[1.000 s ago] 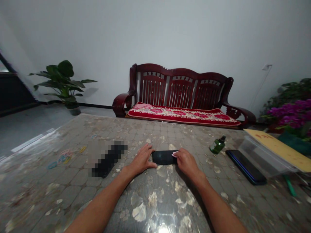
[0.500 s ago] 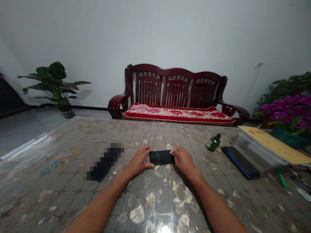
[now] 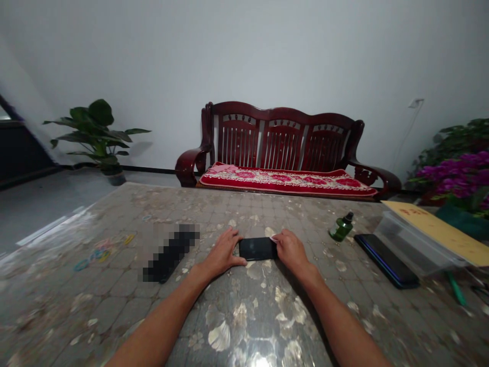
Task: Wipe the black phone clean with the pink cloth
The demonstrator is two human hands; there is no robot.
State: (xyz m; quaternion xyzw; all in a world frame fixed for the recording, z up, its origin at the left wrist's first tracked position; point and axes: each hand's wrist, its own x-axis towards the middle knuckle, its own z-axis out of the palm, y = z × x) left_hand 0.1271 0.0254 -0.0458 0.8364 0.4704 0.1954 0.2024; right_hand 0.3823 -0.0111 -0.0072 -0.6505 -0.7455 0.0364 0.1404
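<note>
A black phone lies flat on the patterned table, screen up. My left hand rests against its left end, fingers curled on the edge and thumb along the near side. My right hand is at the phone's right end, fingers pinched on a small pale pink piece pressed at the phone's top right corner.
A blurred dark object lies left of my hands, coloured rubber bands further left. To the right stand a green bottle, a second dark phone and a clear box with a yellow envelope. A red wooden bench is behind.
Both hands stay at the ends of the phone. Only the view shifts slightly; the pink piece remains at the phone's right corner.
</note>
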